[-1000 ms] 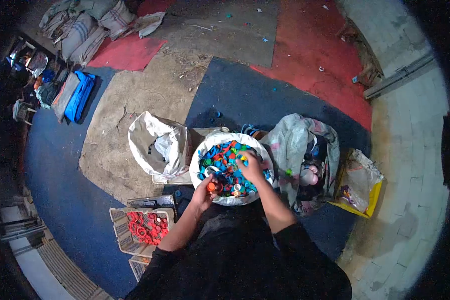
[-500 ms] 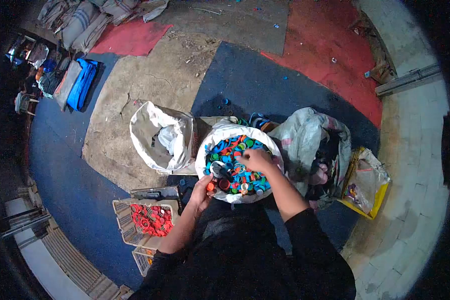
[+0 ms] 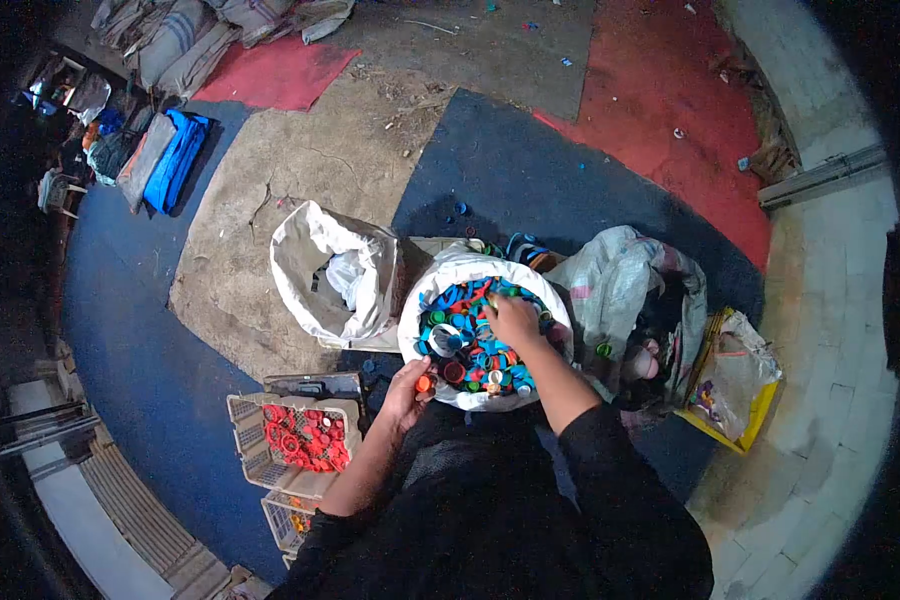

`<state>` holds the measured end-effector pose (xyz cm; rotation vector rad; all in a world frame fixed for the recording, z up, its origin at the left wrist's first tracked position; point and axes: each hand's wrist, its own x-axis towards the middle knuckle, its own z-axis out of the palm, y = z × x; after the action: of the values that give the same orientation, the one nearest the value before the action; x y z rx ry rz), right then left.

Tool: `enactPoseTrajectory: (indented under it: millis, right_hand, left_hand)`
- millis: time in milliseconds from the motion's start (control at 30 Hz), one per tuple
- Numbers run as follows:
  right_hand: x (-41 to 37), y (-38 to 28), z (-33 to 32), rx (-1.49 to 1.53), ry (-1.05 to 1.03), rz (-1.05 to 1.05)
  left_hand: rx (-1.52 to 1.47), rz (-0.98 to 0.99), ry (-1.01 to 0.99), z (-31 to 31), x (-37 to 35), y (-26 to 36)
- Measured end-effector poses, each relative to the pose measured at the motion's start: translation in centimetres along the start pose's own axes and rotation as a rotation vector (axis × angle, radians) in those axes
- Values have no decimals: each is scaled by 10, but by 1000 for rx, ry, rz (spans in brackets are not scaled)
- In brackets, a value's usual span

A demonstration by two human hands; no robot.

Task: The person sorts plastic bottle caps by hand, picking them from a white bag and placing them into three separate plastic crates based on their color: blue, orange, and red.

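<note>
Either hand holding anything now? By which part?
Left hand holds a small orange cap, seemingly by its edge. Right hand lies on the caps in the white sack; a grip there cannot be told.

Smooth, faintly glossy plastic bottle caps in blue, red and green (image 3: 470, 345) fill a white woven-plastic sack (image 3: 460, 268) with a coarse matt weave. The left hand (image 3: 402, 392) pinches a smooth orange plastic cap (image 3: 423, 383). Nearby, a crinkled empty white woven sack (image 3: 315, 265) and a shiny yellow-edged plastic film bag (image 3: 735, 365) lie on the rough, worn painted concrete floor (image 3: 490, 170).
</note>
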<state>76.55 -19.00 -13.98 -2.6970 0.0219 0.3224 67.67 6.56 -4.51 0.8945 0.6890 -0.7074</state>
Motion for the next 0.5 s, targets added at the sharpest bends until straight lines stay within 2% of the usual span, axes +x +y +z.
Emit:
enactPoseTrajectory:
  millis: [33, 133, 167, 267, 300, 400, 433, 500]
  right_hand:
    - [-3, 0, -4, -25, 85, -84]
    - [-12, 3, -29, -20, -202, -132]
    - [-11, 5, -30, 0, -243, -102]
    - [5, -23, -54, 89, -179, -50]
    - [15, -12, -23, 230, -3, -246]
    - [32, -34, -16, 61, 54, -370]
    - [37, -35, -15, -50, -28, -342]
    - [35, -39, -10, -130, -21, -309]
  left_hand:
    - [-1, -5, -12, -2, 0, 0]
    - [-95, 26, -17, -2, -4, -1]
    - [-106, 28, 1, -2, -5, 0]
    - [-125, 18, 44, 1, -9, -4]
    - [-121, 11, 51, -1, -9, -5]
    - [-89, 19, 41, 1, -12, -7]
    - [-74, 24, 33, 1, -15, -7]
    - [-52, 22, 42, 3, -20, -6]
